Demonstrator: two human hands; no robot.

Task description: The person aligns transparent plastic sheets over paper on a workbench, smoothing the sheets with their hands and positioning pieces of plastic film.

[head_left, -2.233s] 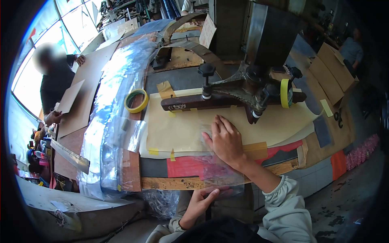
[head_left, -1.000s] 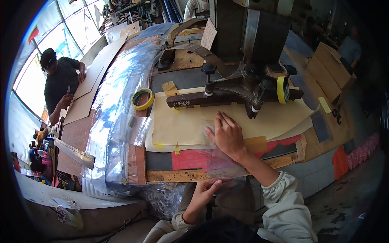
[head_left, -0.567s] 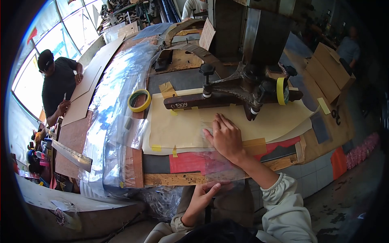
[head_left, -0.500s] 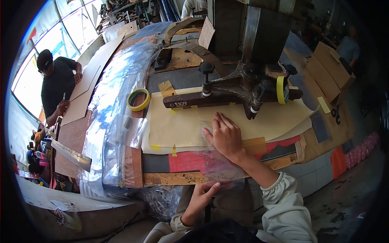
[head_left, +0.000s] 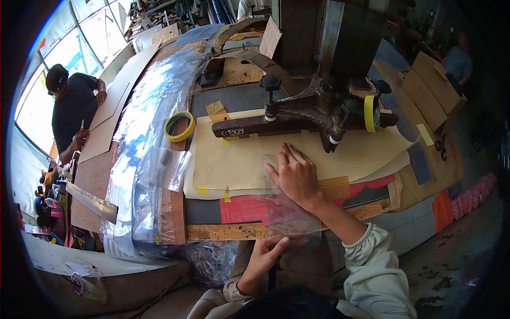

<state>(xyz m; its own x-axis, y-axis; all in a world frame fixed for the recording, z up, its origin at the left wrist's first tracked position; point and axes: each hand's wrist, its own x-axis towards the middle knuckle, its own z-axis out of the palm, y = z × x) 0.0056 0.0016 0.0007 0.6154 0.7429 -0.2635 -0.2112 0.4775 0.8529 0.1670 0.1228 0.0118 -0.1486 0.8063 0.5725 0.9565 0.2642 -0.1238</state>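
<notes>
Right hand [head_left: 297, 178] is lying palm-down just in front of the dark bar [head_left: 239, 129], fingers straight and close together, thumb out, not gripping anything. Under it is the clear plastic film [head_left: 289, 215], running from the cream paper [head_left: 228, 165] in front of the bar toward the near edge of the bench [head_left: 228, 233]. Left hand [head_left: 264, 258] is farther in front of the bar, at that bench edge, fingers narrowed on the film's near end, though the plastic makes it hard to tell how tight the pinch is. My worry would be the film: pull harder with the left than the right presses and it could skid or wrinkle. The paper might creep too if the yellow tape bits [head_left: 202, 190] let go. And the yellow tape roll [head_left: 368, 114] at the bar's right end looks knockable if an arm catches it. As for writing, I can read "Boy" in pale letters on the bar's left end, with some squiggle before it. The card sign [head_left: 270, 37] way behind the bar has writing too small to read.
</notes>
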